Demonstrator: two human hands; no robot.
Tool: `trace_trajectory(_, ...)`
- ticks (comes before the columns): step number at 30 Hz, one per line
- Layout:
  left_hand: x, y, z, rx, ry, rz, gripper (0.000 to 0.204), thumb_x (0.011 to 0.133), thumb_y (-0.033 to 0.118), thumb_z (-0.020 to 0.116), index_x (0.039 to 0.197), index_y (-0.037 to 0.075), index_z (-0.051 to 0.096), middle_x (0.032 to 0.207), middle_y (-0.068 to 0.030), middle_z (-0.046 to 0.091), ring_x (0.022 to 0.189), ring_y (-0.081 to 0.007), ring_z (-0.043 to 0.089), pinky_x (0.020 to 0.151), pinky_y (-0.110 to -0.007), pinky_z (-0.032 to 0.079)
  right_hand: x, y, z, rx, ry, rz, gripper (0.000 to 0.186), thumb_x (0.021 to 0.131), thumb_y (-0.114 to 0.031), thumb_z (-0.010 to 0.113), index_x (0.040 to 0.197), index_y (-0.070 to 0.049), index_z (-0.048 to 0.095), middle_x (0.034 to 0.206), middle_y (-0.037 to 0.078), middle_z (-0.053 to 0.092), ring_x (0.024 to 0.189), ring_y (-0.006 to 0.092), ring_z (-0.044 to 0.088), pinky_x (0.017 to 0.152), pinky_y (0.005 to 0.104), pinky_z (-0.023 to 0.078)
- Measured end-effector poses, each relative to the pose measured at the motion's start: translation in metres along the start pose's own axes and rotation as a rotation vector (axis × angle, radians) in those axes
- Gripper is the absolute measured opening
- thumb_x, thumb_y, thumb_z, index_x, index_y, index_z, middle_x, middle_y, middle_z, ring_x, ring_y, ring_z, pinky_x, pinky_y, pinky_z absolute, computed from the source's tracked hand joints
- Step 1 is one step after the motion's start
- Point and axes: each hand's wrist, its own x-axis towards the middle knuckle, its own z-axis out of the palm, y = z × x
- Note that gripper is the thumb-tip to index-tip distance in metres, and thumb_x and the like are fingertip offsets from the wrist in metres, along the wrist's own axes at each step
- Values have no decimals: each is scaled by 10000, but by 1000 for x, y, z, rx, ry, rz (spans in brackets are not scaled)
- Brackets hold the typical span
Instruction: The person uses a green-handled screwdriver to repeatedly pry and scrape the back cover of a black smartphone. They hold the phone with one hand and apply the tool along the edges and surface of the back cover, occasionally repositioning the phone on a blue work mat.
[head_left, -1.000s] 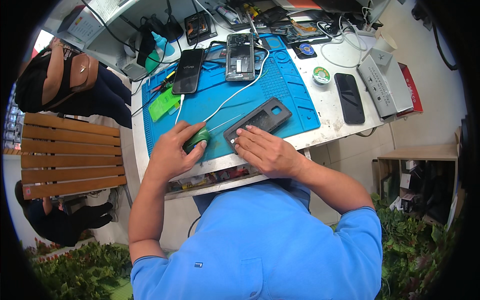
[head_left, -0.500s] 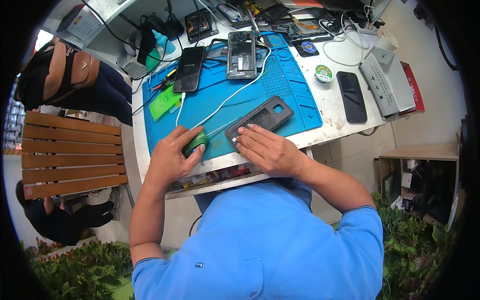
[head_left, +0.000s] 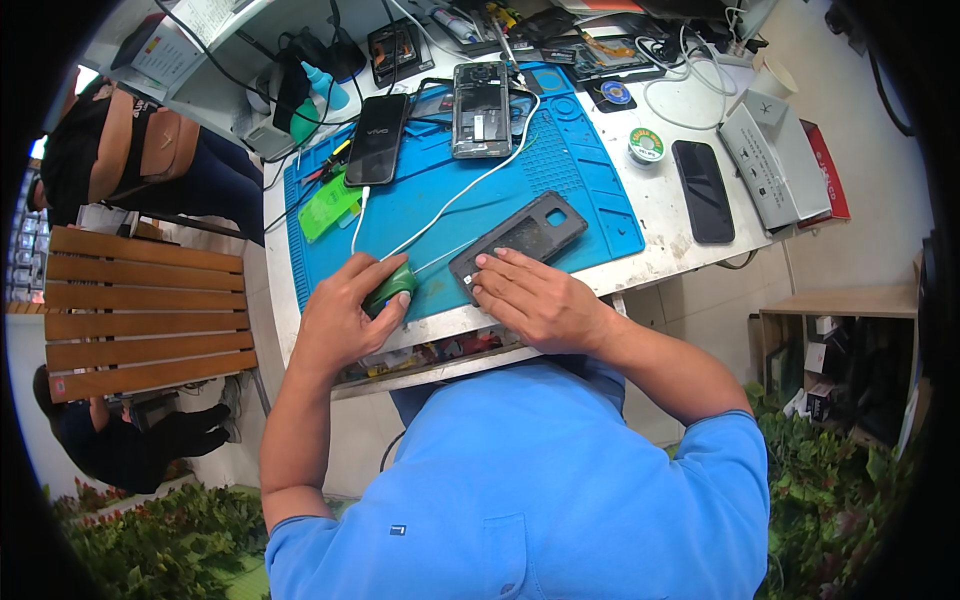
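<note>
Brown slatted bench at far left of frame. Left of centre, left hand closed around green-handled tool, thin shaft slanting up and right over blue mat. At centre, dark grey phone shell under near-flat fingers of right hand; thumb hidden, impossible to tell whether pinched. Farther right, black phone.

Yes, clearly a phone-repair shop: on the blue work mat, an opened phone and a cabled phone; just right of the mat, a green-labelled spool; well left of it, a slatted bench, a standing person.
</note>
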Motion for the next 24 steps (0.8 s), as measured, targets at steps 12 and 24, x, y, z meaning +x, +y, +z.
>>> trace_trajectory(12, 15, 5, 3, 26, -32, -12, 465, 990, 239, 858, 1432, 95, 843, 1116, -151, 777, 925, -371, 775, 837, -438, 618, -1, 0, 1, -4, -11, -3, 342, 1030, -169, 693, 1303, 18, 781, 1381, 203, 803, 1400, 364, 767, 1258, 538, 583)
trace_trajectory(24, 20, -7, 14, 58, 15, 30, 481, 999, 303, 852, 1446, 125, 834, 1172, -146, 783, 963, -388, 800, 842, -464, 638, 1, 1, 6, -68, 56, -32, 360, 979, -206, 700, 1233, 34, 786, 1328, 193, 807, 1347, 352, 779, 1243, 507, 583)
